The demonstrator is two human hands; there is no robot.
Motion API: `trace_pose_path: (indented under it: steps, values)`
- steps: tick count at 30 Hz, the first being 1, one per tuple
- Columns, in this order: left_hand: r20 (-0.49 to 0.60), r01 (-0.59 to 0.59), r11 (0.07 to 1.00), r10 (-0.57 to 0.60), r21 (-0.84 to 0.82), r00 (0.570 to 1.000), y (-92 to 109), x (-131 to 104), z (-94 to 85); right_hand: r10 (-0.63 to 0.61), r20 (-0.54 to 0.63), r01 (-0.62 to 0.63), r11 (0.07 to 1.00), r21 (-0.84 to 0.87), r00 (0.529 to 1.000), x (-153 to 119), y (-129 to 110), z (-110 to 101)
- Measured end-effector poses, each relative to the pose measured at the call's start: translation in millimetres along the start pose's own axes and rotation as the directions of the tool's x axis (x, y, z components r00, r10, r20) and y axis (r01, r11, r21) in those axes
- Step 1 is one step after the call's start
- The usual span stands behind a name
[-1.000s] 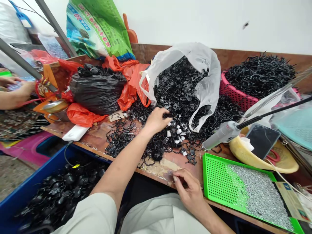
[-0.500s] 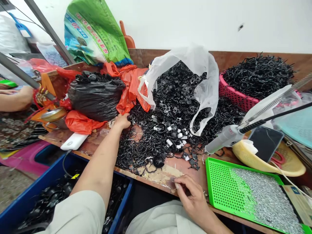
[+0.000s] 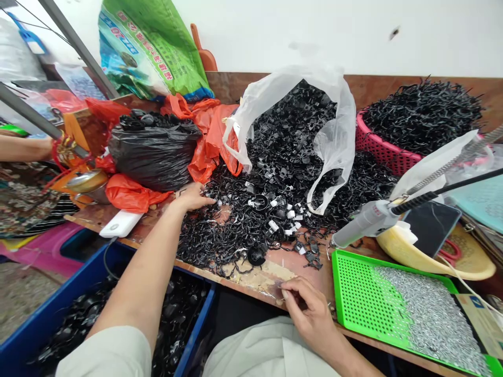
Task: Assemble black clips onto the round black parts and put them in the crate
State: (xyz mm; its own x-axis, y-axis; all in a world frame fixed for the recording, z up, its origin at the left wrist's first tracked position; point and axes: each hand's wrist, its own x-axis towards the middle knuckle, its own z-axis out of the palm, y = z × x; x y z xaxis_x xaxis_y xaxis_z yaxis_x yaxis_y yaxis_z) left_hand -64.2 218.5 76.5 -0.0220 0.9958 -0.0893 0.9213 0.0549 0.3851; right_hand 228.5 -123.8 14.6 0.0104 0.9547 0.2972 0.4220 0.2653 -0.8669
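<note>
Leftward from the white pieces [image 3: 291, 214], where it was placed a second ago, the left hand [image 3: 192, 198] has been moved to the left edge of the loose black parts [image 3: 212, 235]. These are spread over the surface [image 3: 277, 266], in front of the white plastic bag [image 3: 334, 149]. Its thumb is stretched out, but the other fingertips are hidden, so whether anything is gripped cannot be told. The right hand [image 3: 310, 306] is held at the front edge, forefinger and thumb brought close; whether something tiny is pinched there cannot be made out. Just beside it, the green tray [image 3: 357, 298] is cut off at lower right. The blue bin [image 3: 78, 283] is cropped too, and partly covered by the left forearm [image 3: 145, 283]. At far left, only part of a co-worker's arm [image 3: 23, 148] is shown.
</note>
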Motion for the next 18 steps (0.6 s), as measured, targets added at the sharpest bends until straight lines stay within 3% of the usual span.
trace_pose_path:
  steps: [7,18]
  values:
    - [0.022,-0.004,0.985,0.0,0.171,1.0,27,-11,35.5,0.012,-0.018,-0.012,1.0,-0.006,1.0,-5,1,1]
    - [0.044,0.051,0.984,-0.06,0.172,0.997,39,-6,35.8,0.0,-0.008,0.0,1.0,-0.012,1.0,-2,-3,-1]
